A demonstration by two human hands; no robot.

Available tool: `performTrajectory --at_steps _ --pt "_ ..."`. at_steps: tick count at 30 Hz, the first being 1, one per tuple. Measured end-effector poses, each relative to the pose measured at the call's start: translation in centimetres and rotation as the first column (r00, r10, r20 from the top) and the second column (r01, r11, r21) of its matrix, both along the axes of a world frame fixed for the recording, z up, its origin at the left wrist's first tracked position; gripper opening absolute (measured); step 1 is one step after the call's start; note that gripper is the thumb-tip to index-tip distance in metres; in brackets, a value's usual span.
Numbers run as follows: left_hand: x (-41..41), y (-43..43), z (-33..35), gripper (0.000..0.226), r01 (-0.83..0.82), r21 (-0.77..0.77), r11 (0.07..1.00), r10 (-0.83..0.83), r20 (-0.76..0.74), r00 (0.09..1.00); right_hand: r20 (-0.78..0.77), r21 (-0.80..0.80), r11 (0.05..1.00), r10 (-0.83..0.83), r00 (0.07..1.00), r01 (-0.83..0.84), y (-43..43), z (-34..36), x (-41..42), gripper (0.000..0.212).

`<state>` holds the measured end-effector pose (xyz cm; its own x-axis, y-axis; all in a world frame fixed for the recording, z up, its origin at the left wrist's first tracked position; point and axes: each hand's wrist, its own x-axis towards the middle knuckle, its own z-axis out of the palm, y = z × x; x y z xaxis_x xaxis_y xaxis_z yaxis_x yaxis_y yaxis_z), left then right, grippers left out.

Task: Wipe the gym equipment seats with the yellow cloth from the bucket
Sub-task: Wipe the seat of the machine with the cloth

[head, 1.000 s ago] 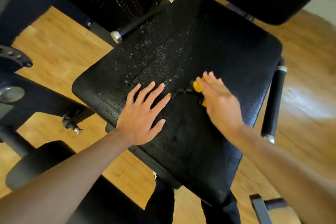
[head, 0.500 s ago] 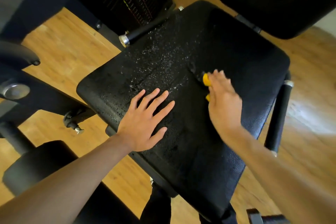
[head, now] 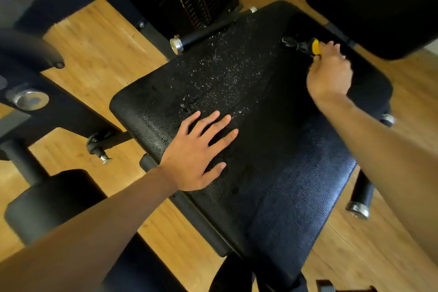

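Droplets (head: 220, 71) left of centre on the seat (head: 284, 185) could get missed: the right hand (head: 329, 73), curled round the yellow cloth (head: 315, 46), is way off far right. Meanwhile the left hand (head: 196, 156) lies flat, spread, empty.

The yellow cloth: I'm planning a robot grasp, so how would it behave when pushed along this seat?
Probably floppy: the yellow cloth sits bunched under the right hand. It likely drags somewhat, since the seat looks grained, though the water droplets may ease sliding. It seems light: one hand handles it.
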<state>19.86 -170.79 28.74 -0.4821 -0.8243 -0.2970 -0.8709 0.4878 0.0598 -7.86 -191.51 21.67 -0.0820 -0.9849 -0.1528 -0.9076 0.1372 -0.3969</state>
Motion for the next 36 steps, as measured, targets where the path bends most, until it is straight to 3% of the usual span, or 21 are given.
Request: performTrajectory --at_steps 7,12,16,21,26,30,34,36 --pt "-0.3 0.1 0.3 0.069 -0.004 -0.009 1.000 0.005 0.038 0.999 -0.041 0.039 0.983 0.180 0.983 -0.179 5.4 1.2 -2.1 0.048" --pt "-1.2 0.1 1.3 0.070 -0.036 0.046 0.998 0.031 0.100 0.995 -0.052 0.073 0.977 0.205 0.977 -0.201 6.2 0.9 -2.4 0.050" --pt "-4.3 0.0 2.3 0.064 -0.249 0.007 0.969 0.248 0.052 0.967 -0.023 0.040 0.955 0.294 0.956 -0.293 5.6 0.9 -3.2 0.049" --pt "-12.6 -0.9 2.2 0.058 -0.548 -0.014 0.836 0.547 -0.040 0.836 0.018 -0.032 0.873 0.487 0.873 -0.486 4.8 -0.2 -6.4 0.057" --pt "-16.3 -0.6 0.3 0.063 -0.677 -0.030 0.736 0.677 0.011 0.736 0.061 -0.108 0.842 0.537 0.842 -0.529 3.8 -1.2 -9.6 0.067" --pt "-16.4 -0.7 -0.8 0.066 -0.677 -0.059 0.734 0.679 0.064 0.731 0.142 -0.120 0.895 0.443 0.885 -0.429 -1.1 -1.8 -7.8 0.048" --pt "-16.7 -0.8 -1.1 0.064 -0.670 -0.056 0.741 0.672 0.087 0.736 -0.011 -0.099 0.837 0.539 0.842 -0.538 -9.9 -2.3 -2.1 0.044" --pt "-16.6 -0.7 -1.2 0.064 -0.670 -0.050 0.740 0.672 0.091 0.735 -0.064 -0.075 0.865 0.492 0.868 -0.496 -11.7 -2.7 0.1 0.042"
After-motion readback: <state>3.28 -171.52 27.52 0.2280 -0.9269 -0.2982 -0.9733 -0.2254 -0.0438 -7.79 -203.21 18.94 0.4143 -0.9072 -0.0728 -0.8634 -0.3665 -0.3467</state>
